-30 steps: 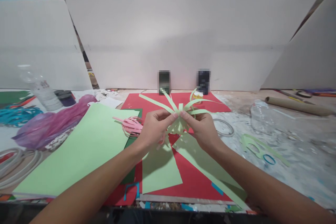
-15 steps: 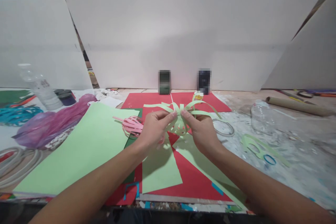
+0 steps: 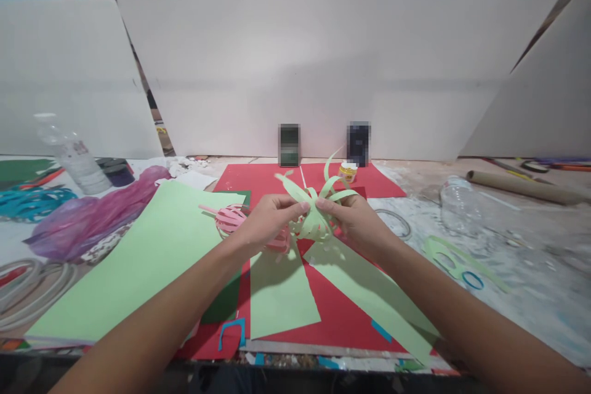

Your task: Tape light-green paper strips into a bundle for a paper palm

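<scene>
Both my hands pinch a light green paper piece [image 3: 315,221] cut into curling strips, held just above the red paper sheet [image 3: 339,314]. My left hand [image 3: 268,220] grips its left side with thumb and fingers closed. My right hand [image 3: 355,225] grips its right side the same way. Loose green strips fan upward above my fingertips. A pink rolled strip piece [image 3: 229,219] lies just left of my left hand. Two green paper offcuts [image 3: 281,295] lie on the red sheet under my wrists.
A large green sheet [image 3: 138,258] covers the left of the table. A plastic bottle [image 3: 74,157], purple cloth [image 3: 92,212] and tape rolls [image 3: 28,286] sit far left. A small glue jar [image 3: 347,171], clear bottle [image 3: 462,203], cardboard tube [image 3: 521,186] and white boards [image 3: 323,68] stand behind and right.
The green strips that spread wide have been gathered and curled inward. Both hands have dropped slightly and turned the piece.
</scene>
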A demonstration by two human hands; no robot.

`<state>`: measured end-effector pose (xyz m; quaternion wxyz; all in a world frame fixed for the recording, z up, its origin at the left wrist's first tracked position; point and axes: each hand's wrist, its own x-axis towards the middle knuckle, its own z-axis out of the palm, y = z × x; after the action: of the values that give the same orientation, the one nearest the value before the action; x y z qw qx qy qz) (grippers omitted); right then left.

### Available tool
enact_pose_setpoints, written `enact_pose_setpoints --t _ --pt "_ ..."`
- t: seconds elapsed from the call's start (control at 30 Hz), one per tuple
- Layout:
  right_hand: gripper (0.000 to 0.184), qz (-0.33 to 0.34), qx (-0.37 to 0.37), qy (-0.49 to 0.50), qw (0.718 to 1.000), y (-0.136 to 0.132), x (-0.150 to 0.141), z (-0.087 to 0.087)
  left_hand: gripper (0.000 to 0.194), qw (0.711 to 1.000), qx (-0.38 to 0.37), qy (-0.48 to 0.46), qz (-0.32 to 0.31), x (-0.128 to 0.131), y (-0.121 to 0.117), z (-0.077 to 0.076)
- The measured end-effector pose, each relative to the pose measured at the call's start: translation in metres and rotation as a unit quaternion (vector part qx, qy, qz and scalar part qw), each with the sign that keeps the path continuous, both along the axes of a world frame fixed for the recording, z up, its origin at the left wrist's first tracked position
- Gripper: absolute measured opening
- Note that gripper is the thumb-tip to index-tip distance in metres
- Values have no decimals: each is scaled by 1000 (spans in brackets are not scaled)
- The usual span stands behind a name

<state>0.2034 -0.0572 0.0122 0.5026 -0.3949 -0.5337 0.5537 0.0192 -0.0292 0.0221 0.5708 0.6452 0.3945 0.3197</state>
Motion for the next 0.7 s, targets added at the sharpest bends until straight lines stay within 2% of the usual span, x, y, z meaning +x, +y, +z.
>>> enact_pose_setpoints --t 0.13,0.2,0.27,0.33,0.43,0.5,0.53,0.6,0.7 --pt "24 11 -7 -29 999 5 2 -2 33 1000 -19 13 -17 1 -1 1" --pt "26 40 -15 -83 996 5 11 6 33 999 -39 6 -9 1 -1 3" --pt "29 82 -8 -182 980 0 34 21 32 998 -54 -17 9 1 0 4" --pt "31 62 12 -332 941 -9 70 35 31 997 -60 -45 32 0 3 4" --pt "33 -46 38 -535 843 -27 139 41 33 993 -70 -86 50 -1 8 2" --pt "34 -108 40 -622 774 -38 182 30 33 990 -74 -113 42 0 9 0" --pt "33 -116 32 -648 752 -43 199 22 33 989 -75 -124 39 1 9 -1" --pt "32 -104 32 -678 727 -49 220 4 31 986 -83 -140 37 3 9 -3" --pt "34 -49 80 -708 700 -53 223 -18 30 983 -100 -152 30 5 7 -2"
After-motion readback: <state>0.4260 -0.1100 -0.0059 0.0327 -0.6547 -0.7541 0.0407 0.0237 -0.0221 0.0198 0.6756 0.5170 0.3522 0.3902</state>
